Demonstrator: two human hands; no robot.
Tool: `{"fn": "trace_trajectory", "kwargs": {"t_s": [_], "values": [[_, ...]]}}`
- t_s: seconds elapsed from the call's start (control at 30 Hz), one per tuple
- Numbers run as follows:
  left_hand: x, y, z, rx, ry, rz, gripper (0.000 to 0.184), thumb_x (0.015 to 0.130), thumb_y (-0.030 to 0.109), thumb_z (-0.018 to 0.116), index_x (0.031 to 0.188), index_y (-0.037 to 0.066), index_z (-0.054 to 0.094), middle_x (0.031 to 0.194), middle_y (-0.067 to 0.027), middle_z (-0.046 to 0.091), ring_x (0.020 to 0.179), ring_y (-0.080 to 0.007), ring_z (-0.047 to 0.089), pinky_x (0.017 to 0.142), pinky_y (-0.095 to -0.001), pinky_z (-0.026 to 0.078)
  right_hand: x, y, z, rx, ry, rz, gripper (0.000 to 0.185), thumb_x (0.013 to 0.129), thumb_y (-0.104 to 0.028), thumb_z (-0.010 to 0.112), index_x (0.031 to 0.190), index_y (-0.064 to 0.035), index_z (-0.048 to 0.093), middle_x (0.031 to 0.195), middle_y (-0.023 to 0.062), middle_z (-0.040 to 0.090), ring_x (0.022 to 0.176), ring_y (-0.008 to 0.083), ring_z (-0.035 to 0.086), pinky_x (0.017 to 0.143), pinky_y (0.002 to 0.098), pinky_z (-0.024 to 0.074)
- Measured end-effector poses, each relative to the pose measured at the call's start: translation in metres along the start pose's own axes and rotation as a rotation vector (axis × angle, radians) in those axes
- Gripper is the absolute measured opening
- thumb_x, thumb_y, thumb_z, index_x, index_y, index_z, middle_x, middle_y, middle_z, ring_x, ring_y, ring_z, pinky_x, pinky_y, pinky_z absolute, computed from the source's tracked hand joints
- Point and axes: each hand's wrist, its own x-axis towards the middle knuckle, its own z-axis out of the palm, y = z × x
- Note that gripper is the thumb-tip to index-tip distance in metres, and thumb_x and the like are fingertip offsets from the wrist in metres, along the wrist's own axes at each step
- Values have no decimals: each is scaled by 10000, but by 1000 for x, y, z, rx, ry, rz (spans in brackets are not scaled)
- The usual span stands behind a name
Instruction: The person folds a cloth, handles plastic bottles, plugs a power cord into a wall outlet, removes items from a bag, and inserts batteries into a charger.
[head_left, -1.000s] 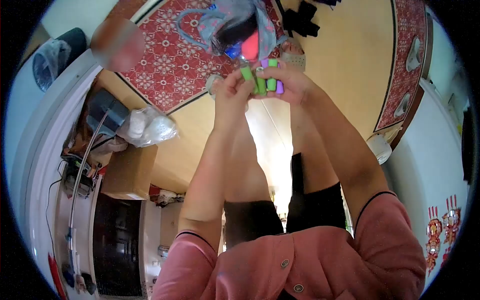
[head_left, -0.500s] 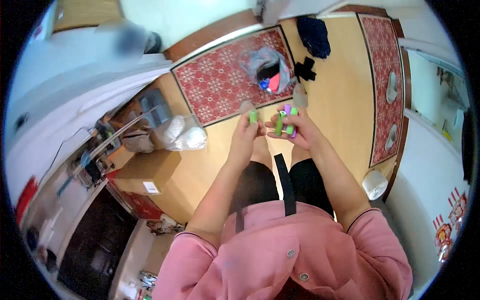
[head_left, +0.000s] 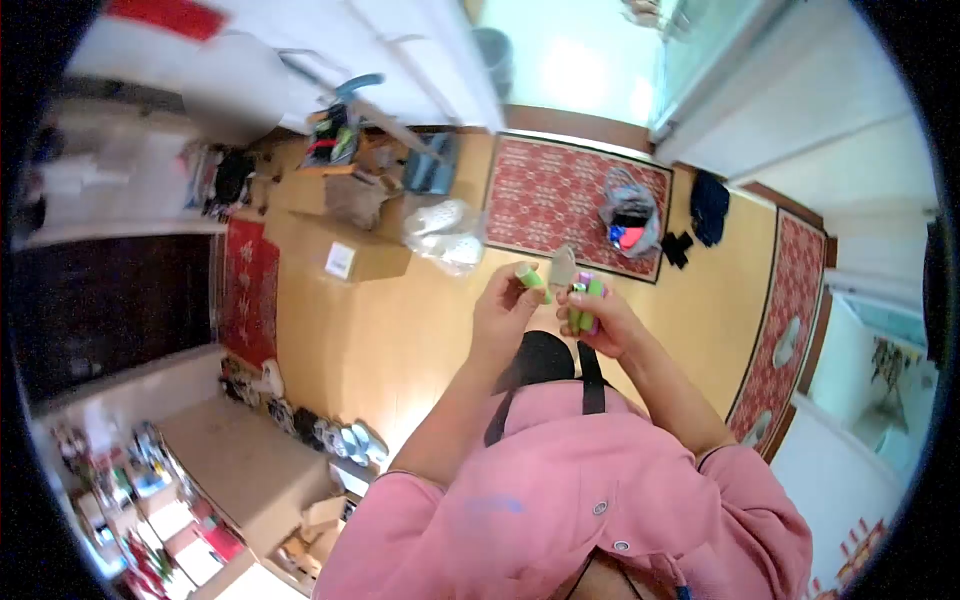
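Note:
Between the fingers and thumb of my left hand [head_left: 503,312] is a short light-green tube [head_left: 529,276], slanted with one end toward my right hand. My right hand [head_left: 615,325] closes around a small bundle of similar green and purple tubes [head_left: 593,308], held side by side; the fingers partly cover them. Both hands are close together in front of my body, above the floor. Beyond my right hand, a grey plastic bag [head_left: 650,238] lies open on the red patterned mat [head_left: 540,190], showing black, blue and pink things inside.
A clear bag with white shoes [head_left: 443,228] and a cardboard box [head_left: 340,247] are on the floor to the left. Dark cloth [head_left: 709,208] lies beyond the grey bag, beside a black item [head_left: 677,249]. Another red mat [head_left: 785,300] runs along the right, with slippers [head_left: 786,342].
My view has swung to the left, bringing more shoes and boxes into sight. The green tube in my left hand has tilted toward my right hand, which still holds its bundle.

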Motion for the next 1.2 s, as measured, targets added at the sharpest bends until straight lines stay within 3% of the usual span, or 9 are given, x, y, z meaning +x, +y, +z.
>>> {"fn": "trace_trajectory", "kwargs": {"t_s": [0.1,0.17,0.23,0.47,0.6,0.7,0.87,0.97,1.2], "values": [[-48,17,-23,-152,51,117,291,859,-42,607,1118,35,500,1036,-49,556,954,-136,567,845,-285,486,-20,46,43,22,-7,64,334,817,-101,698,1080,-107,493,939,64,619,765,188,624,604,358,536],[-74,6,-48,-44,108,136,351,882,6,616,1194,35,459,1015,-64,548,915,-145,583,817,-278,487,-26,69,65,25,-93,55,338,817,-95,696,1089,-101,494,939,70,618,759,192,622,607,362,533],[-99,13,-70,93,125,48,317,876,30,637,1173,27,527,1034,-59,577,951,-132,580,828,-269,482,-27,86,83,-49,-54,38,323,804,-90,709,1067,-83,522,904,77,616,754,192,623,615,359,538],[-145,30,-175,527,-102,117,318,858,116,651,1158,23,604,1053,-102,629,941,-186,604,824,-285,481,8,148,143,-369,-25,18,280,775,-43,717,1007,-58,560,860,65,615,740,194,632,598,342,542],[-170,37,-283,579,-11,97,299,819,51,661,1114,34,620,1051,-96,625,1009,-212,604,875,-299,478,62,229,203,-373,-82,45,266,776,-35,702,1008,-41,572,844,74,623,715,187,631,593,317,535],[-183,67,-355,676,161,253,298,798,25,676,1092,42,632,1076,-105,616,1037,-212,595,872,-304,487,104,287,254,-277,-140,77,263,778,-32,690,1012,-40,570,843,76,623,712,184,633,598,310,532],[-169,95,-435,383,247,353,254,843,-62,634,1088,5,633,1089,-70,590,1036,-134,567,858,-253,484,137,322,306,-222,-106,80,256,772,2,659,1000,-46,552,834,75,607,694,215,625,623,347,522],[-147,118,-455,318,206,339,279,827,-53,646,1100,-10,608,1091,-92,586,957,-174,602,810,-293,512,158,324,307,-165,-111,9,276,772,17,656,1008,-53,531,854,90,604,730,220,628,628,356,529],[-68,142,-505,169,185,249,279,876,-36,607,1148,24,609,1048,-39,633,941,-122,589,867,-259,479,236,310,350,-140,14,26,257,814,-38,646,1026,-91,510,842,100,606,719,220,619,609,356,537]]}}
